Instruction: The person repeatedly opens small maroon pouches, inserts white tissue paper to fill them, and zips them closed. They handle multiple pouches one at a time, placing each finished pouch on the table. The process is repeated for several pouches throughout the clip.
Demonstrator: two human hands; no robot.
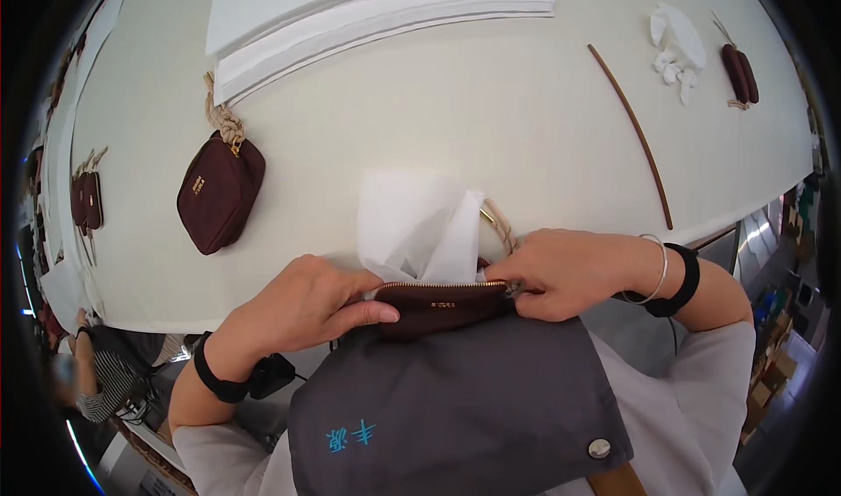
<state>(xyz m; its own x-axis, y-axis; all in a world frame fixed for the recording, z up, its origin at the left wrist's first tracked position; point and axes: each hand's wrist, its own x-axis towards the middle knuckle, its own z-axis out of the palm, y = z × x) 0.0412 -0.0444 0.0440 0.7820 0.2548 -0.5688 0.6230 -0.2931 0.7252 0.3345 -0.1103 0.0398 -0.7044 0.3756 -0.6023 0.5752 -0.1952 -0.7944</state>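
A dark maroon zip pouch [442, 306] is held at the table's near edge, close against my body, with its gold zipper running along the top. White tissue paper [416, 225] sticks up out of the pouch mouth. My left hand [320, 302] pinches the pouch's left end, thumb in front. My right hand [561, 273] grips the right end near the zipper, its fingertips partly hidden. A beige cord with a gold fitting [495, 220] shows behind the pouch, beside my right hand.
Another maroon pouch [219, 194] with a knotted cord lies to the left. A stack of white paper [385, 32] is at the back. A brown strip [635, 133], crumpled tissue [677, 49] and further pouches [740, 74] lie right. A co-worker's striped sleeve [114, 369] shows far left.
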